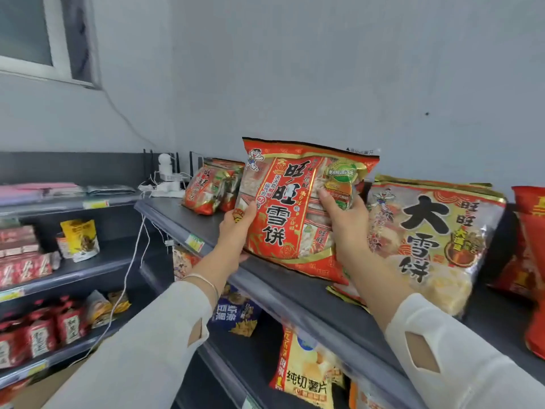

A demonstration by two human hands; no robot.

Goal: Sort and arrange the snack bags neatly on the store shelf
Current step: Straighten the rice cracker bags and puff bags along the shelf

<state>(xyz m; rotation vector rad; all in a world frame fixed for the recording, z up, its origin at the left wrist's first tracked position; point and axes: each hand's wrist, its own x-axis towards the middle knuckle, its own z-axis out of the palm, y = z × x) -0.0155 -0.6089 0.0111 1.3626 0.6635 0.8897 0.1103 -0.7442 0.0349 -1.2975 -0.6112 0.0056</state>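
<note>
A large red rice-cracker bag (292,208) stands upright on the dark top shelf (295,293), tilted slightly. My left hand (239,228) grips its lower left edge. My right hand (345,219) holds its right side, thumb on the front. Right of it leans a bigger pale bag with black characters (424,240). Further back on the left, two smaller red bags (212,187) of the same kind stand together. A red bag (530,246) shows at the right edge, cut off.
A white camera and power strip with cables (168,178) sit at the shelf's far end. Lower shelves hold a yellow chip bag (303,367), a blue snack bag (236,311) and, on the left unit, red packs (41,332) and a yellow pouch (79,237).
</note>
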